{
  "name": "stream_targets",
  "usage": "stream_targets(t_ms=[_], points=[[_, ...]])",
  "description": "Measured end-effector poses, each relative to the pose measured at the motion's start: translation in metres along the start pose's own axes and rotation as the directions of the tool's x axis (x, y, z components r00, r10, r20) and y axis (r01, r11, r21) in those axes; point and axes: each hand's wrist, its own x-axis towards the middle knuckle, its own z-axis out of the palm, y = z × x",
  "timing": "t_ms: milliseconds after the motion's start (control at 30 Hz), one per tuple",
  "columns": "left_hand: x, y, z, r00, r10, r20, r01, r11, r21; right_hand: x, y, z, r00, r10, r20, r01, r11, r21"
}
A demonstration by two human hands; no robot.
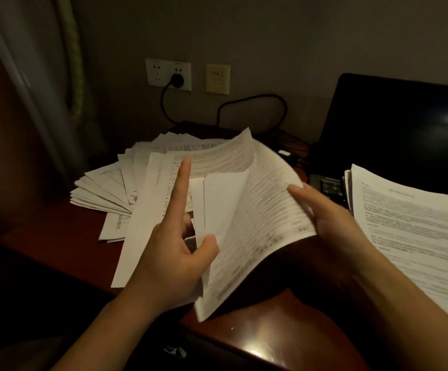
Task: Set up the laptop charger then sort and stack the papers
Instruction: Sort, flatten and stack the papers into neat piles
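Charger: the plug (177,80) sits in the wall socket (168,74), and its cable (252,99) runs toward the laptop (394,124). I judge that step done.

Papers: a loose pile (105,188) lies fanned on the left of the worktop (265,328). A squared stack (418,231) rests on the right, partly over the keyboard, and looks to be the sorted side.

Between them I see a sheaf (257,223) lifted and bowed open, apparently so its pages can be checked.

Left hand (172,258): the thumb pinches the sheaf's lower edge and the index finger is straight.

Right hand (332,218): it grips the sheaf's right edge, and motion blur hides the finer detail.
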Motion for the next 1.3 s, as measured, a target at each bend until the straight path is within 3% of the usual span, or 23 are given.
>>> stream_targets(t_ms=[100, 267, 400, 533, 600, 700, 767, 833, 1000, 1300], points=[[0.005, -0.002, 0.001, 0.998, -0.065, 0.007, 0.065, 0.998, 0.005, 0.000, -0.022, -0.005, 0.987, -0.065, -0.147, 0.089, 0.982, 0.164], [0.009, -0.008, 0.009, 0.982, -0.150, 0.115, 0.143, 0.988, 0.065, 0.002, -0.046, -0.010, 0.982, -0.163, -0.099, 0.186, 0.936, 0.299], [0.007, -0.009, 0.018, 0.976, -0.174, 0.131, 0.162, 0.982, 0.097, 0.008, -0.073, 0.007, 0.961, -0.278, -0.009, 0.268, 0.916, 0.299], [0.003, -0.005, 0.017, 0.981, -0.163, 0.108, 0.149, 0.981, 0.127, 0.022, -0.094, 0.017, 0.933, -0.357, 0.049, 0.308, 0.859, 0.410], [-0.002, 0.002, 0.013, 0.989, -0.120, 0.091, 0.104, 0.980, 0.167, 0.031, -0.095, 0.011, 0.946, -0.323, 0.032, 0.292, 0.890, 0.350], [-0.010, 0.009, 0.007, 0.996, -0.089, 0.023, 0.084, 0.982, 0.169, 0.039, -0.073, -0.002, 0.979, -0.138, -0.153, 0.142, 0.990, 0.018], [-0.014, 0.009, 0.004, 0.996, -0.089, -0.021, 0.091, 0.982, 0.163, 0.036, -0.048, -0.015, 0.958, -0.069, -0.279, -0.007, 0.965, -0.263], [-0.016, 0.005, 0.002, 0.995, -0.076, -0.058, 0.084, 0.983, 0.163, 0.028, -0.027, -0.024, 0.958, 0.010, -0.285, -0.131, 0.903, -0.409], [-0.019, 0.004, 0.003, 0.999, 0.012, -0.050, 0.000, 0.969, 0.246, 0.007, -0.011, -0.020, 0.950, 0.261, -0.172, -0.296, 0.927, -0.229], [-0.016, -0.002, -0.002, 1.000, -0.009, 0.001, 0.009, 0.995, 0.097, 0.006, 0.006, 0.005, 0.947, 0.309, -0.092, -0.322, 0.909, -0.264]])
